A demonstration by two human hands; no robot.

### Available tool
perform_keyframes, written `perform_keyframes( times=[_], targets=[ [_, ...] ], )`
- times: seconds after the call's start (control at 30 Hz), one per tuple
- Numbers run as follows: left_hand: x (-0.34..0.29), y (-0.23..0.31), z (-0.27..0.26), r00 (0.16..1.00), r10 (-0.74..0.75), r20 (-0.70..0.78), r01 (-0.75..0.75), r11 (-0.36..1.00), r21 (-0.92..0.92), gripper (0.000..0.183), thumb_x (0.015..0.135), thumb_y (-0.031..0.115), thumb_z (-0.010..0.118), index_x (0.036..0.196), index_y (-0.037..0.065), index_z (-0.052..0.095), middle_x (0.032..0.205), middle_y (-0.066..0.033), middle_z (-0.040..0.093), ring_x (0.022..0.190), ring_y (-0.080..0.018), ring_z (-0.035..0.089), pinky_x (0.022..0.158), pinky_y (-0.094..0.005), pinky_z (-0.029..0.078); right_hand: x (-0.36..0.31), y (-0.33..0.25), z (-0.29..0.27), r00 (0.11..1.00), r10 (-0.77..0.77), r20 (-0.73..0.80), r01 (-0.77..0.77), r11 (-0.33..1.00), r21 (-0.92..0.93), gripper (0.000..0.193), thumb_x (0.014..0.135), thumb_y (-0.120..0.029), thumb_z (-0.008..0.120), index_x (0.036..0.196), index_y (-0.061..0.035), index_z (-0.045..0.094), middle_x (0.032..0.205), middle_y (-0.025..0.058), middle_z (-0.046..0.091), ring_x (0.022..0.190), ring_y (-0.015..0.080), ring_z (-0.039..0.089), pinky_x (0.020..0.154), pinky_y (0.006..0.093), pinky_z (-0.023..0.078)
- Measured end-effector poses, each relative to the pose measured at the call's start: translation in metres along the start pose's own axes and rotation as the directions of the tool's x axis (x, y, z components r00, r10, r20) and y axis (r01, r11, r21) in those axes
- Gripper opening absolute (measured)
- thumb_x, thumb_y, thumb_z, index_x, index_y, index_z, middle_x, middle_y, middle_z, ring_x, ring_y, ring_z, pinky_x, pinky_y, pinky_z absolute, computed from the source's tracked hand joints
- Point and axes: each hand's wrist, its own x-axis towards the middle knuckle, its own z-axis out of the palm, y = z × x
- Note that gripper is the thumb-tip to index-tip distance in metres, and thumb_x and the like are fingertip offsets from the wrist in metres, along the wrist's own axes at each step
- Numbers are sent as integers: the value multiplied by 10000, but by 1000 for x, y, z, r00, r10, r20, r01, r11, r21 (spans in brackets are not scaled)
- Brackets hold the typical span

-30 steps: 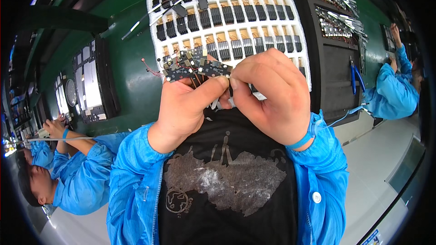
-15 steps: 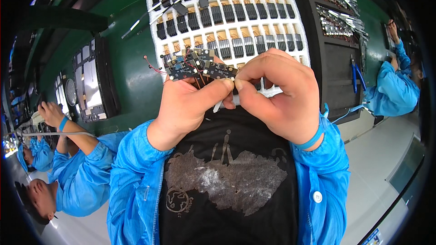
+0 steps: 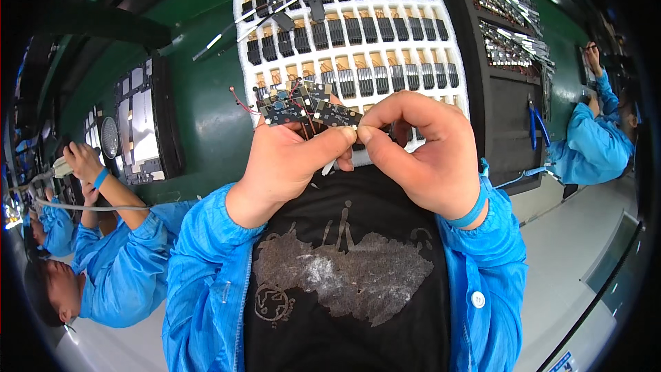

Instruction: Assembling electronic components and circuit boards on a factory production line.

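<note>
Several small black circuit boards (image 3: 335, 114) with thin red wires are fanned out in my left hand (image 3: 286, 165), its thumb pressing on the nearest board. A pale strip pokes out below those fingers. My right hand (image 3: 420, 148) pinches with thumb and forefinger at the right corner of that same board; whatever sits between the fingertips is too small to make out. Both hands hover over the near edge of a white foam tray (image 3: 454, 27), whose slots hold rows of black parts with copper-coloured strips.
Loose boards with long strips (image 3: 284, 8) lie across the tray's far left. To the right, a black tray (image 3: 509, 83) carries heaped boards and blue-handled pliers (image 3: 536, 124). A panel with silver plates (image 3: 141, 120) lies left. Co-workers in blue sit at both sides.
The tray and surroundings appear shifted slightly right in view. My hands keep nearly the same grip at the board's corner. The left co-worker's hands have moved a little.
</note>
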Motion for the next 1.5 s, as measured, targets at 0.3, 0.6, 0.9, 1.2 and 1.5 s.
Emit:
perform_keyframes(
  times=[0.3, 0.6, 0.9, 1.2, 1.5],
  targets=[
    [-10, 21, -11, 984, -98, 147, 81, 990, 117, 307, 843, 32, 727, 1133, -2, 632, 931, -44, 685, 727, -107, 645, 605, -258, 553, 15, -22, -22, 919, -115, 377, 163, 982, -98, 106, 853, -60, 683, 847, -24, 583, 764, 51, 598, 680, 152, 539, 641, 287, 436],
    [-25, 14, -33, 993, 6, 118, -25, 988, 154, 146, 926, 110, 676, 1048, 37, 642, 808, 9, 616, 664, -69, 567, 583, -241, 490, 32, -39, -7, 862, -92, 498, 227, 949, -218, 253, 892, -127, 691, 752, -14, 514, 616, 108, 479, 532, 228, 429, 514, 350, 377],
    [-36, 31, -61, 964, 247, 99, -244, 969, -44, 258, 1052, 259, 524, 980, 24, 600, 605, 49, 402, 533, -52, 365, 500, -230, 327, 30, -76, -14, 756, -290, 587, 307, 949, 72, 143, 807, 30, 685, 742, 8, 559, 748, 99, 576, 707, 227, 571, 661, 329, 446],
    [-57, 28, -118, 933, 295, -205, -309, 950, -43, 248, 1054, 251, 507, 967, 22, 550, 612, 33, 360, 517, -59, 327, 480, -230, 305, 110, -73, 20, 950, -125, 285, -57, 830, 554, 185, 991, -235, 591, 932, -60, 605, 945, 71, 690, 840, 155, 657, 729, 288, 489],
    [-66, -6, -143, 934, 213, -288, -253, 961, -111, 259, 1064, 253, 484, 980, 18, 555, 617, 34, 366, 524, -61, 327, 489, -233, 302, 259, -41, 89, 963, 225, 145, -267, 837, 477, 289, 1015, -329, 558, 1089, -50, 562, 963, 91, 681, 844, 229, 697, 771, 352, 548]
  ],
)
